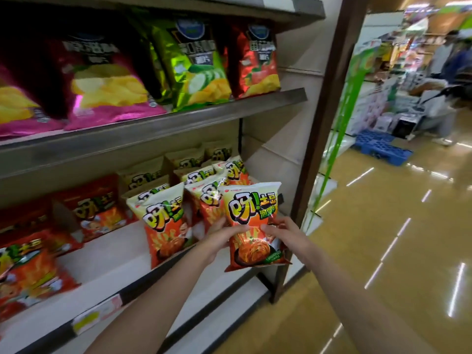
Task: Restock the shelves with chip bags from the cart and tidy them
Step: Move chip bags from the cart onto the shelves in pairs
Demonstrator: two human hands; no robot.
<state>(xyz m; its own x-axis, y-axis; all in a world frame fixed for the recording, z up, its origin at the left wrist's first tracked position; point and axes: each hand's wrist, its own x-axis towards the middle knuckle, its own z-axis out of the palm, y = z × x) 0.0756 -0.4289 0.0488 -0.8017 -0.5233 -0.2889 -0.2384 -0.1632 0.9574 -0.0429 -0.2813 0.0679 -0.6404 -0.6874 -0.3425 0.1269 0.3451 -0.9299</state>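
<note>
An orange and cream chip bag (251,221) stands upright at the right front of the lower shelf (107,256), held between both hands. My left hand (221,235) grips its left edge, thumb across the front. My right hand (282,232) pinches its right edge. More bags of the same kind (163,221) stand in rows just behind and to the left. Red bags (99,208) fill the left part of this shelf. The cart is out of view.
The upper shelf (163,126) carries pink (102,80), green (194,65) and red (255,60) chip bags. A brown upright post (321,118) ends the shelving on the right. Beyond it lie a glossy aisle floor, a blue pallet (380,146) and a person (449,80) far off.
</note>
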